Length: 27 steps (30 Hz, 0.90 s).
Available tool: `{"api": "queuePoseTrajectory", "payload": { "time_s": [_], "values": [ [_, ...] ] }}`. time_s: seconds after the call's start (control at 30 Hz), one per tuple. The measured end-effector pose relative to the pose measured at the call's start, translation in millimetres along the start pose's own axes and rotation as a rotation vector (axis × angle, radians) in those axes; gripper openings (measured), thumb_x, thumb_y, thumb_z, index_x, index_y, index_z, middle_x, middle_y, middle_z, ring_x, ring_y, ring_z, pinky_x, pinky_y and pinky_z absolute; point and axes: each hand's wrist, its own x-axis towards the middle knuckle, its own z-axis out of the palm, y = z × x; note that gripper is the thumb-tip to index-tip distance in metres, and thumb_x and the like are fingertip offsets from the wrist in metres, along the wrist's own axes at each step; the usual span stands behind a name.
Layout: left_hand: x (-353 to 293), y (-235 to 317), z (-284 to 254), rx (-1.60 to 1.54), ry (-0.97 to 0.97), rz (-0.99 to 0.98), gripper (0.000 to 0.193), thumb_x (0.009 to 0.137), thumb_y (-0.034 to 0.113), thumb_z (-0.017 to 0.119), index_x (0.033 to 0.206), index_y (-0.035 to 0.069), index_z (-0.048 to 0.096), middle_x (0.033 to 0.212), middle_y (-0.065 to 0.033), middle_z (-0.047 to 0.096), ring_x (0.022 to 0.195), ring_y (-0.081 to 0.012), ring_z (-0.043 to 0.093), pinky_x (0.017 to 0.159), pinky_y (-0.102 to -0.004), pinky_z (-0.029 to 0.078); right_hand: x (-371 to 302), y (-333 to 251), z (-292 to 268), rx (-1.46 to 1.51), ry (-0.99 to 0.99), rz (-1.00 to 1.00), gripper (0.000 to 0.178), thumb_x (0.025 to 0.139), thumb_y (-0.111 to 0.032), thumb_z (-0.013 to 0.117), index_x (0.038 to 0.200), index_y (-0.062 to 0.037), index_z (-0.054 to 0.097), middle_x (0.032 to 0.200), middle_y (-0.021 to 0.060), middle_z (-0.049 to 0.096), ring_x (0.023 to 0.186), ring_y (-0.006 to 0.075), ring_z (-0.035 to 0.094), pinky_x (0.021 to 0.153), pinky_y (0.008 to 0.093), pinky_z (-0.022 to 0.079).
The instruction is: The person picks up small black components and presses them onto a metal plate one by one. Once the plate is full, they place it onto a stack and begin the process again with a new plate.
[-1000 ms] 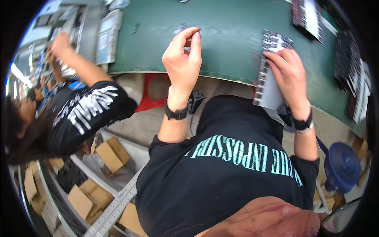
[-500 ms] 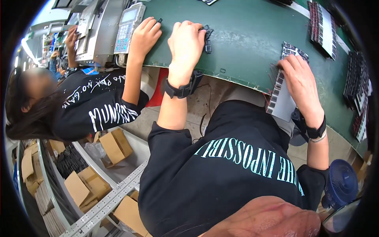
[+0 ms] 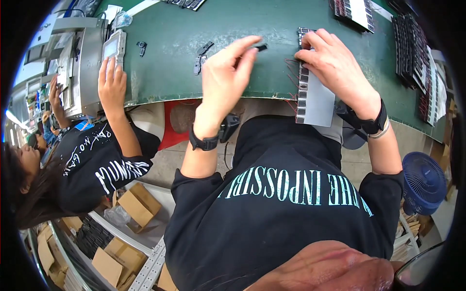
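Observation:
My left hand (image 3: 224,76) is above the green table, with a small black rectangular part (image 3: 262,48) pinched at its thumb and finger tips. To its left, a few similar black parts (image 3: 199,63) lie loosely together. My right hand (image 3: 335,65) is over the upper part of a flat grey panel (image 3: 320,102), fingers curled together at its left edge. A row of small black parts (image 3: 302,96) lines that edge, thin red wires sticking out to the left. Whatever lies between the right fingertips is hidden. The panel's near end juts past the table edge.
Stacks of wired black parts (image 3: 410,53) and another lined panel (image 3: 357,14) occupy the table's right side. A co-worker's hand (image 3: 112,82) rests by a keypad device (image 3: 114,47) at left, near another small black part (image 3: 141,48). A blue fan (image 3: 424,182) stands at right.
My left hand has moved right, away from the loose parts, carrying a black part. My right hand stays at the panel. The co-worker's hand has drawn back, leaving a part on the table.

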Motion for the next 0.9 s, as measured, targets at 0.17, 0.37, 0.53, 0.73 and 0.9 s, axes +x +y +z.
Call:
{"api": "queuePoseTrajectory", "payload": {
  "time_s": [0.17, 0.37, 0.53, 0.73, 0.9],
  "values": [
    [-3.3, 3.5, 7.2, -0.195, -0.215, -0.118, 0.025, 0.098, 0.009, 0.062, 0.122, 0.006, 0.071, 0.087, -0.0033, 0.069, 0.068, -0.0063, 0.059, 0.062, -0.0216, 0.048, 20.3, 6.5, -13.9, 0.018, 0.033, -0.147, 0.023, 0.074, -0.003, 0.074, 0.096, -0.0050, 0.067, 0.108, 0.0077, 0.059, 0.108, 0.0273, 0.055, 0.089, 0.0375, 0.046],
    [-2.9, -2.1, 2.2, -0.298, -0.385, -0.238, 0.033, 0.101, 0.006, 0.058, 0.134, 0.003, 0.063, 0.095, -0.0020, 0.068, 0.073, -0.0041, 0.059, 0.066, -0.0191, 0.049, 38.2, 23.8, -3.2, 0.160, -0.025, -0.238, 0.024, 0.073, -0.003, 0.074, 0.094, -0.0040, 0.064, 0.111, 0.0082, 0.059, 0.115, 0.0293, 0.053, 0.096, 0.0390, 0.045],
    [2.3, -22.9, 10.1, -0.493, -0.300, -0.283, 0.035, 0.101, 0.006, 0.057, 0.136, 0.001, 0.060, 0.096, -0.0060, 0.069, 0.075, -0.0085, 0.064, 0.072, -0.0230, 0.055, 53.1, 38.3, 22.1, 0.244, -0.076, -0.215, 0.025, 0.073, -0.004, 0.074, 0.094, -0.0031, 0.062, 0.110, 0.0086, 0.059, 0.116, 0.0313, 0.052, 0.099, 0.0403, 0.044],
    [15.4, -44.6, 13.4, -0.617, -0.119, -0.325, 0.033, 0.101, 0.006, 0.057, 0.133, -0.003, 0.061, 0.094, -0.0095, 0.072, 0.079, -0.0127, 0.069, 0.076, -0.0263, 0.060, 65.8, 29.2, 37.3, 0.377, 0.089, -0.130, 0.023, 0.081, -0.004, 0.072, 0.103, -0.0021, 0.065, 0.108, 0.0087, 0.062, 0.104, 0.0255, 0.059, 0.091, 0.0362, 0.049],
    [3.6, -26.1, 20.2, -0.643, -0.136, -0.330, 0.033, 0.100, 0.006, 0.058, 0.131, -0.003, 0.062, 0.096, -0.0114, 0.073, 0.084, -0.0140, 0.071, 0.077, -0.0265, 0.060, 28.1, -0.3, 27.6, 1.083, 0.237, 0.299, 0.020, 0.094, -0.006, 0.067, 0.113, -0.0011, 0.067, 0.100, 0.0055, 0.068, 0.092, 0.0144, 0.063, 0.082, 0.0285, 0.052]
  ]
}}
